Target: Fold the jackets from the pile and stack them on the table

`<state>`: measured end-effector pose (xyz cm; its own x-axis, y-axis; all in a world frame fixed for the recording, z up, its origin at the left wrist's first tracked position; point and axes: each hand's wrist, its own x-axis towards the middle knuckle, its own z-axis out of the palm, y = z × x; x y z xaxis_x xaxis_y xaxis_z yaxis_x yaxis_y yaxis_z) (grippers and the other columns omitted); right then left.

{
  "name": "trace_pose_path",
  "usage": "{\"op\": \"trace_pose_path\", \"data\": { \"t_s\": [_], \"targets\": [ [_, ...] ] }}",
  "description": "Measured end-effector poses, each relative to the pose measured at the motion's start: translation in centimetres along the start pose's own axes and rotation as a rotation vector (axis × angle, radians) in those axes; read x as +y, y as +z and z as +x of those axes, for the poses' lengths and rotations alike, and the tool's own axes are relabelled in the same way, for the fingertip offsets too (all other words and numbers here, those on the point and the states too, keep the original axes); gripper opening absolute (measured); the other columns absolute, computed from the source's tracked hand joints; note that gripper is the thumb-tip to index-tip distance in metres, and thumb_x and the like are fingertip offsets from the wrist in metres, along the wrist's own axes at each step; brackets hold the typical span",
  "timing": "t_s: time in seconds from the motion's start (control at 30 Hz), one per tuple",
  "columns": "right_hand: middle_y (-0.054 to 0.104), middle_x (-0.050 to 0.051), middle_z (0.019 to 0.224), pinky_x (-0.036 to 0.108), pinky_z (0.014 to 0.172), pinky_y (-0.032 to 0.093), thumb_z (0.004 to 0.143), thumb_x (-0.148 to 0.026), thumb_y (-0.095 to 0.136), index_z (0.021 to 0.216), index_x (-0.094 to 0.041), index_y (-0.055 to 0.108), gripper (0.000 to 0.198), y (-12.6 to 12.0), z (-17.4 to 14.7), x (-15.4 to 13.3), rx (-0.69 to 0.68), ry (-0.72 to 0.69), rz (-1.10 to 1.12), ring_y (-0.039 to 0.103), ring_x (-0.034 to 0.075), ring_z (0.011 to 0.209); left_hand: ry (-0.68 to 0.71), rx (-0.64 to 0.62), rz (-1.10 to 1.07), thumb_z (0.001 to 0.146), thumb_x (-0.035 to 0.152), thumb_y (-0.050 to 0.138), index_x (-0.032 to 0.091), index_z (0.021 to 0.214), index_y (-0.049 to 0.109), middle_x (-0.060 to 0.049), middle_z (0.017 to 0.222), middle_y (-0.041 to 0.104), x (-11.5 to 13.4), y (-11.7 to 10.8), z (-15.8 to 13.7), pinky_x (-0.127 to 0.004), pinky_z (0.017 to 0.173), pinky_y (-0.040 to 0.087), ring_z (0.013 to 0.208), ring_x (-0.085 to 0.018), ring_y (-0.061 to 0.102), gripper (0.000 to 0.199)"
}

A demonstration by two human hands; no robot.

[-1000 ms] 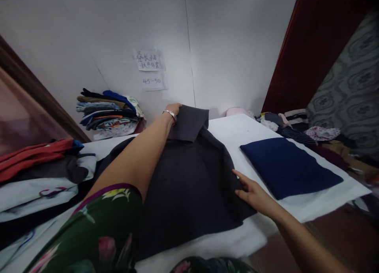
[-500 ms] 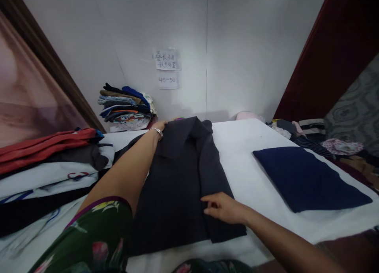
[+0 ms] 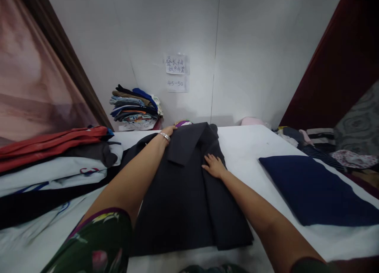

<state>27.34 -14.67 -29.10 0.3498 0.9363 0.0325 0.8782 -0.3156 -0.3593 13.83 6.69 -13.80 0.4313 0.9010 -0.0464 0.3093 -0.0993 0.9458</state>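
Note:
A dark grey jacket (image 3: 180,202) lies spread on the white-covered table (image 3: 245,142) in front of me. Its right-hand sleeve is folded inward and runs down over the body. At the jacket's upper left edge, my left hand (image 3: 168,134), with a silver bracelet on the wrist, has its fingers closed on the cloth. A folded flap of the jacket hangs just right of that hand. My right hand (image 3: 213,166) rests flat on the upper part of the folded sleeve, fingers spread.
Folded navy cloth (image 3: 316,190) lies on the right of the table. Red, white and black garments (image 3: 56,162) are heaped at the left. Against the wall stands a stack of folded clothes (image 3: 134,107). More clothes (image 3: 349,158) lie beyond the table's right edge.
My right hand has moved up along the folded sleeve and its fingers have spread flat. The flap near my left hand now hangs more to the right. The view has shifted slightly.

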Motion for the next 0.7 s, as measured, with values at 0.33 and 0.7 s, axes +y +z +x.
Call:
{"op": "trace_pose_path", "data": {
  "t_s": [0.33, 0.7],
  "targets": [
    [0.071, 0.011, 0.107, 0.038, 0.089, 0.051, 0.094, -0.045, 0.035, 0.122, -0.016, 0.059, 0.047, 0.1, 0.7, 2.1, 0.124, 0.289, 0.915, 0.064, 0.023, 0.103, -0.522, -0.362, -0.308, 0.086, 0.031, 0.045, 0.018, 0.065, 0.060, -0.005, 0.057, 0.065, -7.5, 5.3, -13.8, -0.036, 0.071, 0.056, 0.061, -0.021, 0.066, 0.029],
    [0.073, 0.012, 0.079, 0.038, 0.074, 0.056, 0.087, -0.053, 0.046, 0.100, -0.014, 0.065, 0.045, -3.6, 0.6, 4.1, -0.005, 0.558, 1.404, 0.068, 0.024, 0.075, -0.503, -0.524, -0.562, 0.049, 0.029, 0.074, 0.025, 0.076, 0.063, -0.008, 0.077, 0.072, -14.6, 10.3, -19.6, -0.044, 0.081, 0.053, 0.084, -0.029, 0.071, 0.029]
  ]
}}
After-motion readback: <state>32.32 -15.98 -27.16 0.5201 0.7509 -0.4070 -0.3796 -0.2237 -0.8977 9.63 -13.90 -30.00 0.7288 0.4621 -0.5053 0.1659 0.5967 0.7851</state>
